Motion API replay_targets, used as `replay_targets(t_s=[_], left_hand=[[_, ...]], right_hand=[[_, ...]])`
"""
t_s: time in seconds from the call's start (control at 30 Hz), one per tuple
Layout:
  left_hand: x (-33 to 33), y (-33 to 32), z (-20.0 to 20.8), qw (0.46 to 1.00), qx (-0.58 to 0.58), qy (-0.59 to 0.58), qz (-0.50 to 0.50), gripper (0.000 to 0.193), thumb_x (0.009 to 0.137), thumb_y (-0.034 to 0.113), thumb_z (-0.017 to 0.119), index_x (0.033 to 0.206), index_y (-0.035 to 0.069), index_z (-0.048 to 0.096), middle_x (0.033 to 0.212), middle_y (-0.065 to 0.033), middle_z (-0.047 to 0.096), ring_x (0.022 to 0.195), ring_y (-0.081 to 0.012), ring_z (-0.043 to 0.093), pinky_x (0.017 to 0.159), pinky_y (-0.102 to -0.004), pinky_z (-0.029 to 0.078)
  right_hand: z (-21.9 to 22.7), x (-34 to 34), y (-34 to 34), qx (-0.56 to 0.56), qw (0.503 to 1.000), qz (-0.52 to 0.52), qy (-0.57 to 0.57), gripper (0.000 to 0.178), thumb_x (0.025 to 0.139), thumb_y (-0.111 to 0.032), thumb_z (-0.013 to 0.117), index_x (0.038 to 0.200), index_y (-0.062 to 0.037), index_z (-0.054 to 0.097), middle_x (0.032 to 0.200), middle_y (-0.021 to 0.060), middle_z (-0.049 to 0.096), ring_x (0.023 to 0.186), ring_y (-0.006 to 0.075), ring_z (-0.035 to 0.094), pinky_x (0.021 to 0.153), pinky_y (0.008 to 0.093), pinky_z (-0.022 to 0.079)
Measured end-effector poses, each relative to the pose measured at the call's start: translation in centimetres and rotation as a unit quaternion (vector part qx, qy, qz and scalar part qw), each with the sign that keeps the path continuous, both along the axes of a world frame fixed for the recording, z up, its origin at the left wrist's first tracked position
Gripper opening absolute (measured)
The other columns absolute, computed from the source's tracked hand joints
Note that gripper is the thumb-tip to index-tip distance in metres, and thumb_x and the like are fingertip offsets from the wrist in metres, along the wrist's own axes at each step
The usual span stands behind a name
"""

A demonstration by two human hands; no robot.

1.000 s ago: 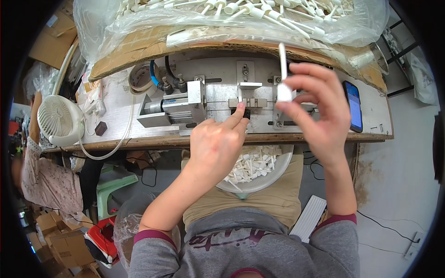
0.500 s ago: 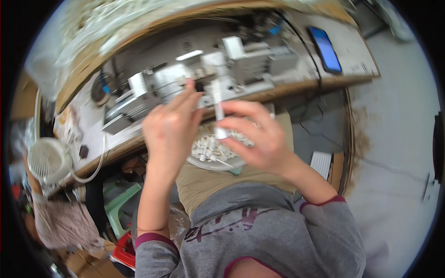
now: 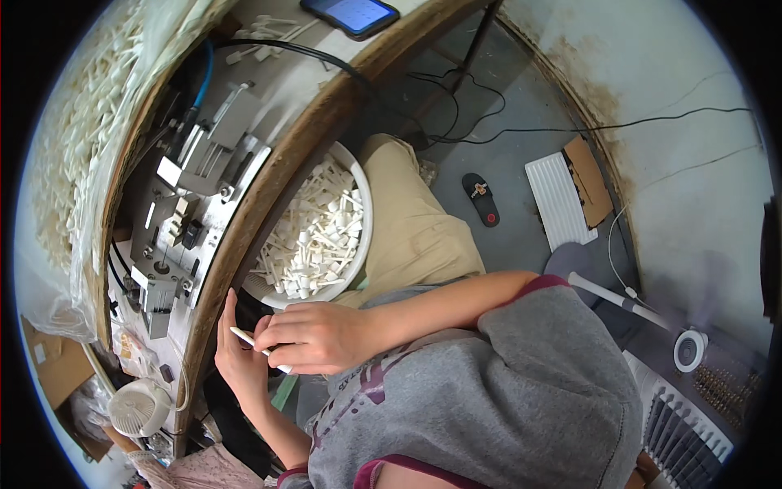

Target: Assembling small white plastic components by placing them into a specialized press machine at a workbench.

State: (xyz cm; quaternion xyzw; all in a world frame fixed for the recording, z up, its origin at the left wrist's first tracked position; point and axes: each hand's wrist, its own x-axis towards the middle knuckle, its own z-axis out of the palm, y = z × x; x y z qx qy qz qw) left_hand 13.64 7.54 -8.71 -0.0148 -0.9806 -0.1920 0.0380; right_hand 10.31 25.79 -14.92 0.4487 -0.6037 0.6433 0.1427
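Slanting between my two hands is a slim white plastic stick. My right hand is closed, its fingers pinching the stick. Close behind it is my left hand, with its index finger stretched up and its palm against or just behind the stick; its other fingers are partly hidden. Just beyond both hands, a white basin holds a heap of white plastic pieces with stems and blocky ends. On the bench, away from my hands, sits a metal fixture with small blocks at its middle.
The wooden bench edge runs beside the basin. A phone lies at its far end, and a small white fan stands at the near left. Black cables cross the bench. A plastic-lined pile of white pieces rises behind.
The view has swung to the right. Both hands have moved back from the fixture toward my body, below the basin. The white stick stays in my right hand.
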Motion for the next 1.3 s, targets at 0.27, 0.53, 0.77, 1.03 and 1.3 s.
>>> replay_targets(t_s=[0.27, 0.53, 0.77, 1.03, 1.3], left_hand=[[-1.4, 2.1, 0.4, 0.999, 0.025, -0.010, -0.030, 0.062, 0.088, -0.001, 0.075, 0.146, 0.007, 0.056, 0.134, -0.0138, 0.069, 0.097, -0.0206, 0.072, 0.079, -0.0312, 0.055], [-2.5, 1.5, -0.1, 0.995, 0.004, 0.016, -0.102, 0.061, 0.087, -0.005, 0.072, 0.145, 0.007, 0.058, 0.126, -0.0131, 0.073, 0.082, -0.0155, 0.069, 0.070, -0.0290, 0.053], [-2.7, 0.5, -0.7, 0.995, 0.059, -0.030, -0.079, 0.061, 0.085, -0.011, 0.061, 0.144, 0.005, 0.059, 0.124, -0.0130, 0.074, 0.062, -0.0105, 0.054, 0.060, -0.0270, 0.047], [-3.7, -0.1, -1.8, 0.993, 0.049, -0.005, -0.107, 0.061, 0.087, -0.011, 0.061, 0.146, 0.007, 0.059, 0.122, -0.0130, 0.074, 0.063, -0.0099, 0.054, 0.059, -0.0267, 0.046], [-3.2, -0.8, -2.2, 0.993, 0.049, -0.003, -0.107, 0.059, 0.088, -0.010, 0.061, 0.144, 0.006, 0.060, 0.119, -0.0135, 0.075, 0.063, -0.0109, 0.055, 0.059, -0.0275, 0.047]], right_hand=[[-1.2, 0.5, 0.8, 0.010, 1.000, -0.009, -0.012, 0.022, 0.079, -0.012, 0.077, 0.097, -0.0064, 0.066, 0.118, 0.0062, 0.061, 0.099, 0.0245, 0.064, 0.080, 0.0391, 0.053], [-2.2, -0.3, 1.6, -0.004, 0.999, -0.036, -0.017, 0.021, 0.076, -0.011, 0.078, 0.091, -0.0053, 0.065, 0.114, 0.0085, 0.060, 0.092, 0.0290, 0.065, 0.078, 0.0418, 0.054], [-2.8, -0.9, 1.5, 0.002, 0.998, -0.056, -0.031, 0.019, 0.077, -0.010, 0.077, 0.090, -0.0053, 0.065, 0.114, 0.0084, 0.059, 0.092, 0.0289, 0.065, 0.077, 0.0420, 0.054], [-3.4, -1.3, 1.3, 0.015, 0.998, -0.043, -0.031, 0.022, 0.075, -0.012, 0.078, 0.091, -0.0049, 0.065, 0.115, 0.0093, 0.058, 0.094, 0.0298, 0.064, 0.077, 0.0431, 0.054], [-3.6, -1.1, 1.0, 0.024, 0.998, -0.046, -0.027, 0.021, 0.076, -0.014, 0.077, 0.090, -0.0048, 0.064, 0.114, 0.0094, 0.058, 0.095, 0.0293, 0.063, 0.078, 0.0430, 0.054]])
